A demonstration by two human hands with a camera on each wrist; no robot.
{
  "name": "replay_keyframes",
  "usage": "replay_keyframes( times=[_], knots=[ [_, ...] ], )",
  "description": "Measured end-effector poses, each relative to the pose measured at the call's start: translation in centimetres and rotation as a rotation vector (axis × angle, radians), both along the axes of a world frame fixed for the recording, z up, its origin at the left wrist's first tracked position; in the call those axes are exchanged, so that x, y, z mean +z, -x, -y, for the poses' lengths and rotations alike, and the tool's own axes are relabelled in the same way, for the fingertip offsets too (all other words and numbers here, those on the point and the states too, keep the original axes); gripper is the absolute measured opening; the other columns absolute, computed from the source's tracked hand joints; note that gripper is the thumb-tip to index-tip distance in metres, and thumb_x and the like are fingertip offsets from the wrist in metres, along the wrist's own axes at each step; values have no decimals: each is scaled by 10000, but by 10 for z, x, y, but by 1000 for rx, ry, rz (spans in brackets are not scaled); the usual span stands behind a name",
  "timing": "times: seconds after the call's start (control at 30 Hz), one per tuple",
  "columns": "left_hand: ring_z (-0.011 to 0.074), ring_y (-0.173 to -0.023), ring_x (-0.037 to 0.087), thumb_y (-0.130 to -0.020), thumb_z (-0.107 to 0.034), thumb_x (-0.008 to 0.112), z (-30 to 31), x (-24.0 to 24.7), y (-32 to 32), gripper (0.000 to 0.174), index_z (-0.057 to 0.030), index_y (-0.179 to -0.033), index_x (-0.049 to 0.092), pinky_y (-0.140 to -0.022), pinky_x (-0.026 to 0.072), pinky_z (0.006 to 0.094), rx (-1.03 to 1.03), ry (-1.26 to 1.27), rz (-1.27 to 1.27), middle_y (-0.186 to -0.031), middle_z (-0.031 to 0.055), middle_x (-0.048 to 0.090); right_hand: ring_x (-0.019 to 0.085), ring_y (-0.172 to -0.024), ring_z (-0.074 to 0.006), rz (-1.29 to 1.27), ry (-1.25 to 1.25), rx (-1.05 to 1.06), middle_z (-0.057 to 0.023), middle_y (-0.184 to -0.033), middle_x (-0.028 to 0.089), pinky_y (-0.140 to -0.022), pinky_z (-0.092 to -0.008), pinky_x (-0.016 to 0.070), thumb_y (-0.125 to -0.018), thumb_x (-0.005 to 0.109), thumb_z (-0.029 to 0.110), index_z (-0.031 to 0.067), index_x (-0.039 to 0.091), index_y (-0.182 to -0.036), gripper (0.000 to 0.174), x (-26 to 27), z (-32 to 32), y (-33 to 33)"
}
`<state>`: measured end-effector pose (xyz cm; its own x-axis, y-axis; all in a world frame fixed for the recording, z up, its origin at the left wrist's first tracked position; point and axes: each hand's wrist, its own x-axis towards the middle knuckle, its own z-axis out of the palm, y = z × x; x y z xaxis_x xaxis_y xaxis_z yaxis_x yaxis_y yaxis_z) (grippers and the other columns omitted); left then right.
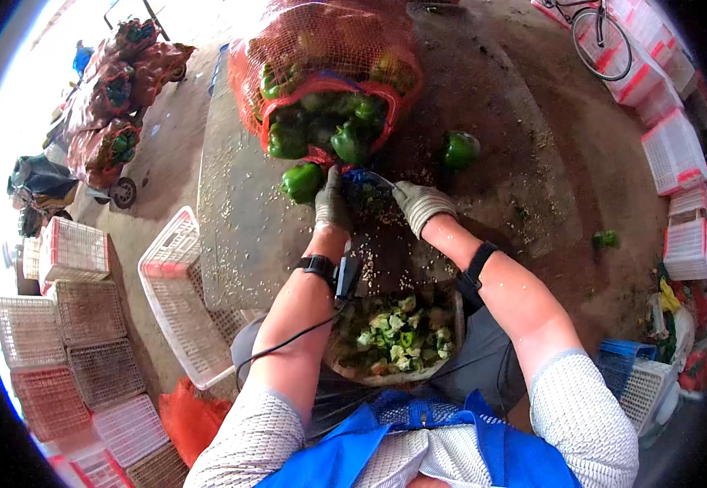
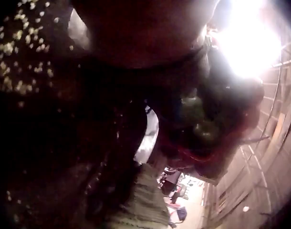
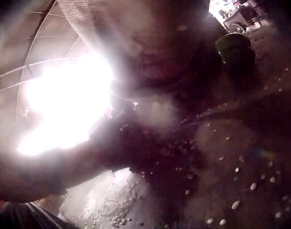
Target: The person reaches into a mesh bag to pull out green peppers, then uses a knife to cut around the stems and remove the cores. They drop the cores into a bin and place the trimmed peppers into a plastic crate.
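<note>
The red mesh bag (image 1: 329,41), full of green peppers (image 1: 352,142), lies with its mouth facing the person. At its lower rim the gloved left hand (image 1: 333,203) pinches the mesh, its fingertips partly hidden. A blue strand (image 1: 357,175) lies just right of those fingertips. The gloved right hand (image 1: 423,206) grips a curved blade (image 1: 382,179), which points left to the strand; the left wrist view shows the pale blade (image 2: 149,136) above the right glove (image 2: 144,200). One loose pepper (image 1: 301,182) sits beside the left hand, another (image 1: 460,150) farther right.
Pale seeds are scattered over the table (image 1: 248,244). A tub (image 1: 345,366) of pepper scraps stands between the person's legs. White crates (image 1: 178,301) stand at left, more crates (image 1: 675,163) at right. One green piece (image 1: 606,239) lies at far right. A loaded cart (image 1: 109,122) is at upper left.
</note>
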<state>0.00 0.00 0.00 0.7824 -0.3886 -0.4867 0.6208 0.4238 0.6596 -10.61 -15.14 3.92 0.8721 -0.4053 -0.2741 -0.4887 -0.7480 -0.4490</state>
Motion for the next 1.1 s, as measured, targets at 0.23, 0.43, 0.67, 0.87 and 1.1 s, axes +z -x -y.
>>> replay_keyframes(
  times=[0.23, 0.43, 0.67, 0.87, 1.1],
  knots=[
    [183, -875, 619, -936, -125, 631, -2, -17, 7, 197, -69, -1124, 617, -773, 540, 347, 76, -8, 249, -1002, 41, 647, 670, -922, -327, 271, -277, -110, -211, -1019, 684, -817, -371, 513, -959, 574, 306, 41, 655, -1130, 326, -9, 33, 62],
    [186, -815, 606, -977, -264, 579, -4, 19, 27, 202, -127, -1124, 592, -729, 550, 367, 63, -14, 153, -935, 21, 624, 622, -748, -220, 508, -169, -55, -151, -903, 687, -696, -347, 496, -971, 565, 274, 25, 646, -1164, 326, -17, 46, 107],
    [88, -512, 462, -923, -266, 644, -8, -30, 22, 146, -146, -861, 590, -444, 380, 244, 209, 100, -87, -648, -44, 514, 613, -717, -173, 328, -418, -105, -90, -823, 670, -678, -317, 497, -974, 572, 281, 24, 637, -1188, 341, 23, 17, 56],
    [193, -712, 584, -962, -326, 584, -13, -44, 17, 248, -83, -1004, 619, -633, 489, 326, 167, 227, -232, -863, 51, 622, 641, -996, -380, 209, -82, 54, -200, -1053, 677, -852, -426, 512, -969, 512, 367, 101, 626, -1184, 361, 4, -11, -14],
    [105, -415, 396, -920, -305, 633, -3, -15, 18, 225, -182, -748, 558, -374, 302, 271, 175, 75, -187, -537, -40, 440, 633, -911, -426, 15, 171, 100, -188, -1002, 676, -774, -529, 497, -961, 453, 419, 149, 614, -1092, 340, -16, -25, -23]
  ],
)
